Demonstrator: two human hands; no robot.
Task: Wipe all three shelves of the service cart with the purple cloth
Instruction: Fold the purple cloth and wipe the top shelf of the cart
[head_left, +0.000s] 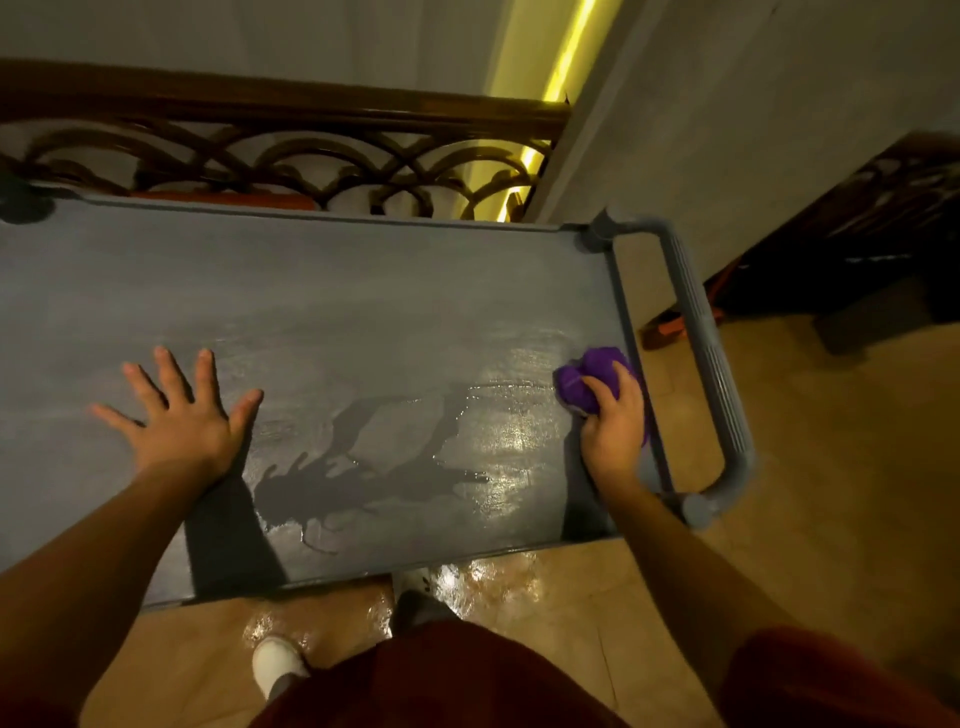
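Grey plastic service cart top shelf (337, 291) fills the middle of the frame, seen from above, wet sheen and a dark puddle (358, 467) at lower centre. Left hand (179, 415) lies flat, fingers spread, on the shelf at centre left. Right hand (613, 421) at centre right clutches a bunched purple cloth (592, 376) pressed on the shelf just beside its right rim. Ribbed grey cart handle (711, 364) runs down the right end. Dark wooden scrollwork railing (291, 150) across the upper left. Tan tiled floor (831, 493) lower right, white shoe (275, 662) at bottom centre.
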